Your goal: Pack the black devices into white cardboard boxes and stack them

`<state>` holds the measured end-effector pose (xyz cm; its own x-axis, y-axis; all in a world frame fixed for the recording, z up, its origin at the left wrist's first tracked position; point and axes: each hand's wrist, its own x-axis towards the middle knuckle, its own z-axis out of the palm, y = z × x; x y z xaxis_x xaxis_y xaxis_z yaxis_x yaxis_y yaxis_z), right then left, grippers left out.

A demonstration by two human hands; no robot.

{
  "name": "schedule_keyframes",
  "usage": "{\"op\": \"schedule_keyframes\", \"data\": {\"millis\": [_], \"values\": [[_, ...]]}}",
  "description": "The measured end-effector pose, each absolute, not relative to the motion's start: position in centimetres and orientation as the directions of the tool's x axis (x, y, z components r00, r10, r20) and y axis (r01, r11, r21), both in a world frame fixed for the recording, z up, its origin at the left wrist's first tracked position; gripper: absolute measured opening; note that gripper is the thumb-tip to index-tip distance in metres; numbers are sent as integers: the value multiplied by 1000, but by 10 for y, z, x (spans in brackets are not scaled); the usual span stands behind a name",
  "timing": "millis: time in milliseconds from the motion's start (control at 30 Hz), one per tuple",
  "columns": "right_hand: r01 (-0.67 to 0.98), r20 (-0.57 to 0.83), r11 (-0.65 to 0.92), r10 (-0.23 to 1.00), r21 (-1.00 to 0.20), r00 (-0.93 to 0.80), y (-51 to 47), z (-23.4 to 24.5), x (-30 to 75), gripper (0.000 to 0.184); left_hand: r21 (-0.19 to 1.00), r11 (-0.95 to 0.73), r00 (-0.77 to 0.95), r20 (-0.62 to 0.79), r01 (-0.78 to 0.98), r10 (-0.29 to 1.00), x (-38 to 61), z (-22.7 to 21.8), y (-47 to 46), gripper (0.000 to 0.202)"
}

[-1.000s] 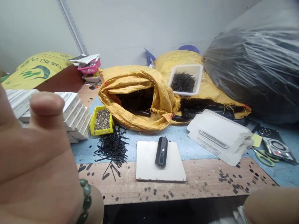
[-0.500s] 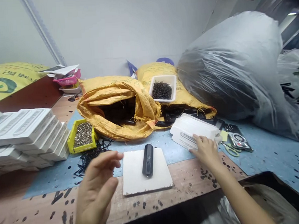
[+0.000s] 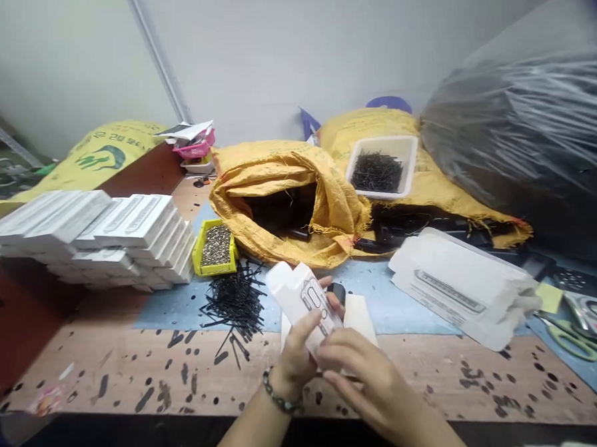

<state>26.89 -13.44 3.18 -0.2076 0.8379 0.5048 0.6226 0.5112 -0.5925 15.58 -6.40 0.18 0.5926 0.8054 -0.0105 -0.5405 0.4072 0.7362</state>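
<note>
A white carton printed with a line drawing is tilted up in front of me, its flaps standing at the far end. My left hand is wrapped around its sides, thumb on the printed face. Against the carton's near end lie the bent fingers of my right hand, partly hiding that end. Behind the carton, a dark grey oblong device lies mostly hidden on a white board. Flattened white cartons are piled to the right.
Stacked closed boxes stand left. Beside them are a yellow bin of small metal parts and loose black strips. An open yellow sack, a white tub and a large plastic bag fill the back. Green scissors lie right.
My right hand has left the flat carton pile and come to the middle. A carton is now held up between my hands, over the device and board. The view has turned left.
</note>
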Motion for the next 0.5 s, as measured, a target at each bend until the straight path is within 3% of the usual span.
{"op": "schedule_keyframes", "data": {"millis": [133, 267, 367, 433, 500], "values": [[602, 534, 502, 833, -621, -144, -119, 43, 263, 48, 902, 344, 749, -36, -260, 662, 125, 21, -55, 44], [513, 403, 439, 896, -738, -187, -113, 54, 267, 27, 938, 290, 790, -29, -190, 612, 107, 32, -56, 53], [253, 287, 325, 941, -911, -177, -107, 52, 271, 11, 916, 372, 790, -115, -150, 603, 105, 25, -59, 51], [14, 237, 238, 970, -971, -48, -100, 45, 274, 16, 845, 515, 848, -164, -143, 505, 106, 14, -64, 50], [-188, 124, 104, 988, -977, -93, -93, 37, 275, 29, 715, 688, 934, -146, -128, 326, 107, 1, -69, 55]]}}
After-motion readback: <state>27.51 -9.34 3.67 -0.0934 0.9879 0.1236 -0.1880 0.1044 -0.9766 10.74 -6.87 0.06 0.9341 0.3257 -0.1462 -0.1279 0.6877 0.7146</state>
